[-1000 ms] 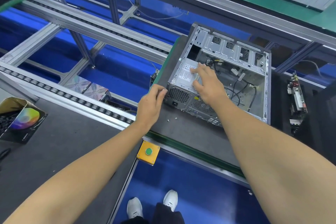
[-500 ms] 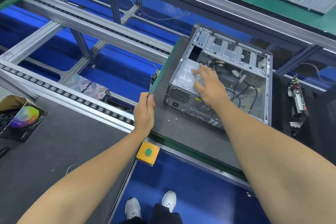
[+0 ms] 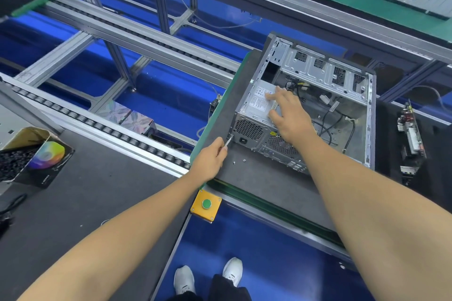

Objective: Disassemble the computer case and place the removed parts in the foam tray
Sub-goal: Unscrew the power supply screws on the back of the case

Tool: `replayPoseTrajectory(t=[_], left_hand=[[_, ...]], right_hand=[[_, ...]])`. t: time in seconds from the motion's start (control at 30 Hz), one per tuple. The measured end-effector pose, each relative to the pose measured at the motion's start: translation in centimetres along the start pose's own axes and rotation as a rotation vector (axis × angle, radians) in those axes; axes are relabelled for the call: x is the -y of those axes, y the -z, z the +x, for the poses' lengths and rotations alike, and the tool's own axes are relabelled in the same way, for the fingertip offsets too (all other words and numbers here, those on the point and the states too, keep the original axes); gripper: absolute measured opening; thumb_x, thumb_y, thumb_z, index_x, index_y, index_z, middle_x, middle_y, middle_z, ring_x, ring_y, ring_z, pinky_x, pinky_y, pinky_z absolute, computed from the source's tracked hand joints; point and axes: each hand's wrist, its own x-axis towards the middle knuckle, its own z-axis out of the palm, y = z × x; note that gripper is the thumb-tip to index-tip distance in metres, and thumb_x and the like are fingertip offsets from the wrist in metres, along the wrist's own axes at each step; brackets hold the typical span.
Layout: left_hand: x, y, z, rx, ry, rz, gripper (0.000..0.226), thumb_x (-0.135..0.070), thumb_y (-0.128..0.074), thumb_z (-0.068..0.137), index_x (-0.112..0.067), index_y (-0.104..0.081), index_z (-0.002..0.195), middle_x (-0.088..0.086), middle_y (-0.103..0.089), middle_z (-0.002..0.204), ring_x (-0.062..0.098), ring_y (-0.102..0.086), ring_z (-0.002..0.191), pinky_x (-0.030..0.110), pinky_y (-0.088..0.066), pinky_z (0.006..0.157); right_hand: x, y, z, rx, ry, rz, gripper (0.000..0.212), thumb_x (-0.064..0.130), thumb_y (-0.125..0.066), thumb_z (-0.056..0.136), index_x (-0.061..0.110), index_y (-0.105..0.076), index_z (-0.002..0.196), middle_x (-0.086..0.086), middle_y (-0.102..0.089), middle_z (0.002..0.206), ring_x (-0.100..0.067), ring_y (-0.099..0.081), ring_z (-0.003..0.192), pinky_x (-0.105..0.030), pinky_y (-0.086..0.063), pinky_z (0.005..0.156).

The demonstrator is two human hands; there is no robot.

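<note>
The computer case (image 3: 318, 110) lies on its side, open, on the dark work mat (image 3: 256, 178), at about 1 o'clock from the person's feet. The power supply (image 3: 259, 105) sits in the case corner at 9 o'clock, with black cables (image 3: 327, 120) running from it across the case floor.

What could go wrong, in my judgement: if the last screw comes out while the supply is not pressed, it may tip onto the cables; the tool tip may also slip from the screw head, and the two loose screws (image 3: 239, 161) on the mat at 6 o'clock of that corner could roll off the edge.

The right hand (image 3: 288, 117) rests on the power supply with fingers spread and nearly straight, holding nothing. The left hand (image 3: 210, 161) is curled around a thin screwdriver (image 3: 228, 140), whose tip meets the rear corner of the case. A removed circuit board (image 3: 411, 137) lies in the dark tray at 3 o'clock.
</note>
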Motion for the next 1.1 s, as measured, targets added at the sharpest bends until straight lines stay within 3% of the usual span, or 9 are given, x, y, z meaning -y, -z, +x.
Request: replayPoseTrajectory(t=[0.13, 0.37, 0.87, 0.97, 1.1], left_hand=[[-0.4, 0.1, 0.7, 0.064, 0.028, 0.093, 0.025, -0.038, -0.038, 0.107, -0.018, -0.04, 0.092, 0.006, -0.066, 0.067, 0.027, -0.064, 0.068, 0.047, -0.055, 0.072], [-0.8, -0.3, 0.8, 0.029, 0.041, 0.149, 0.025, -0.038, -0.034, 0.107, -0.017, -0.038, 0.095, 0.01, -0.066, 0.074, 0.032, -0.063, 0.073, 0.051, -0.054, 0.074], [-0.1, -0.1, 0.9, 0.031, 0.069, 0.04, 0.027, -0.038, -0.039, 0.108, -0.018, -0.041, 0.089, 0.005, -0.066, 0.067, 0.002, -0.048, 0.043, 0.028, -0.044, 0.053], [-0.1, 0.1, 1.0, 0.076, 0.099, -0.093, 0.028, -0.034, -0.041, 0.108, -0.016, -0.041, 0.087, 0.005, -0.062, 0.062, 0.01, -0.045, 0.038, 0.025, -0.038, 0.043], [0.1, 0.8, 1.2, 0.2, 0.199, -0.479, 0.025, -0.027, -0.044, 0.11, -0.008, -0.049, 0.094, 0.01, -0.055, 0.064, 0.018, -0.038, 0.039, 0.023, -0.032, 0.038]], right_hand=[[0.0, 0.0, -0.1, 0.0, 0.003, 0.001, 0.047, 0.033, -0.042, 0.095, 0.035, -0.048, 0.141, 0.005, -0.029, 0.165, -0.013, -0.019, 0.152, -0.047, -0.038, 0.106], [-0.1, 0.0, 0.1, 0.004, -0.001, -0.009, 0.048, 0.036, -0.041, 0.093, 0.036, -0.047, 0.141, 0.006, -0.029, 0.164, -0.013, -0.021, 0.15, -0.049, -0.041, 0.105], [0.0, -0.1, 0.2, 0.006, -0.009, -0.011, 0.046, 0.033, -0.043, 0.096, 0.036, -0.047, 0.142, 0.006, -0.028, 0.164, -0.012, -0.019, 0.151, -0.046, -0.04, 0.103], [0.0, 0.0, 0.2, 0.0, -0.008, -0.003, 0.046, 0.031, -0.045, 0.096, 0.035, -0.048, 0.141, 0.006, -0.029, 0.163, -0.012, -0.021, 0.15, -0.045, -0.04, 0.102], [0.0, 0.0, 0.2, 0.01, -0.009, -0.01, 0.046, 0.029, -0.045, 0.097, 0.034, -0.048, 0.142, 0.006, -0.028, 0.164, -0.013, -0.019, 0.151, -0.047, -0.042, 0.102]])
